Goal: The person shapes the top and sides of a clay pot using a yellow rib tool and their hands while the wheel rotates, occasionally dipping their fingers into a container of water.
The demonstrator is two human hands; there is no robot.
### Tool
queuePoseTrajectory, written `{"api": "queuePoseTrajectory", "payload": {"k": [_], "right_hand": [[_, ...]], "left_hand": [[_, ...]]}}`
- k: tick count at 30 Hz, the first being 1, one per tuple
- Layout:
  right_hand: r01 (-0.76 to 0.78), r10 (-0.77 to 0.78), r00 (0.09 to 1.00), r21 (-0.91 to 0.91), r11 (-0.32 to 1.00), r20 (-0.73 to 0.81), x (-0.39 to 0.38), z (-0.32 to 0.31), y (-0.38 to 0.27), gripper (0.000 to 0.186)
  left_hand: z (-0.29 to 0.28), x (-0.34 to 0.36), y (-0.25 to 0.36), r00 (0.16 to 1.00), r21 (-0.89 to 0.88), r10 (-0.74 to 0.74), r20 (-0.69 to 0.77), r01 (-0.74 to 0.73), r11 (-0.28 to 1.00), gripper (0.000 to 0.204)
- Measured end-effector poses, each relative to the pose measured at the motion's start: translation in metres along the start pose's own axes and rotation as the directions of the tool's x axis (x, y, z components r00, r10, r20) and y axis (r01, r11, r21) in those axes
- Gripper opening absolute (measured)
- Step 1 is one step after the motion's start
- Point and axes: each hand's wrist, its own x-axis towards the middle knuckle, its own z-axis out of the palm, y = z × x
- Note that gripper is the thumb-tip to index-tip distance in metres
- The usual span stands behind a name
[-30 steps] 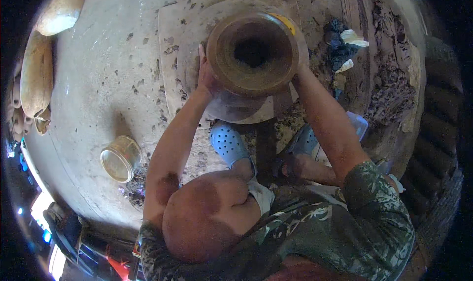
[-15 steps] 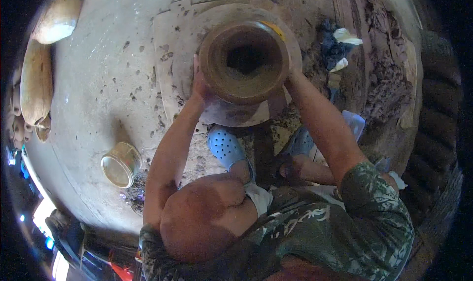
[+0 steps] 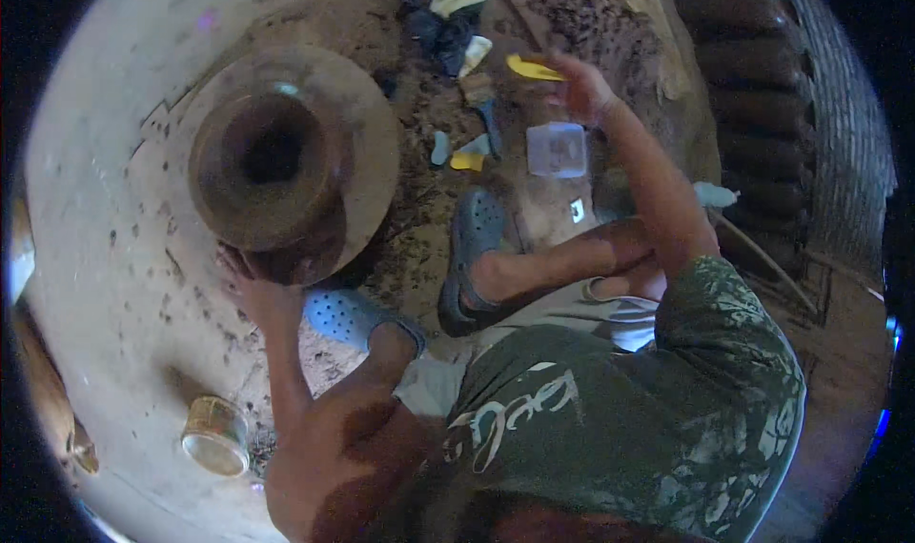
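A wide-mouthed clay pot (image 3: 310, 152) with a dark opening stands on a round pale wheel disc (image 3: 370, 133) at the left. My left hand (image 3: 257, 291) is at the near edge of the pot and disc, its fingers apart; whether it touches the clay I cannot tell. Off to the right, away from the pot, my right hand (image 3: 583, 90) is raised with a thin yellow scraper (image 3: 532, 68) pinched between thumb and fingers. Below that hand sits a clear plastic tub (image 3: 557, 150).
Small blue and yellow flat pieces (image 3: 467, 160) lie beside a brush-like tool (image 3: 484, 110). Black and white crumpled plastic (image 3: 446, 33) is farther off. A bucket (image 3: 216, 436) stands at lower left. My blue clogs (image 3: 335, 316) are near the disc. Dark stacked rolls (image 3: 734, 57) line the right.
My right hand has left the pot's side and swung right with the yellow scraper. My left hand has slid to the near edge. The view has turned right, so the pot appears farther left.
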Motion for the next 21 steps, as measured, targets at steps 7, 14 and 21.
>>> {"api": "queuePoseTrajectory", "payload": {"k": [7,14,21], "right_hand": [[-0.148,0.156,0.966,-0.935,-0.321,-0.207,-0.075,-0.183,0.102,0.042],[-0.402,-0.117,0.899,-0.902,0.160,-0.422,-0.044,-0.110,0.161,0.037],[-0.360,-0.133,0.918,-0.926,0.114,-0.374,-0.040,-0.125,0.181,0.034]], "left_hand": [[-0.010,0.036,-0.005,0.993,0.060,0.083,0.088,-0.089,0.994,0.104],[-0.026,-0.002,-0.017,0.979,0.241,0.174,0.108,-0.195,0.951,0.089],[-0.045,-0.031,0.065,0.940,0.127,0.083,0.332,-0.132,0.983,0.090]]}}
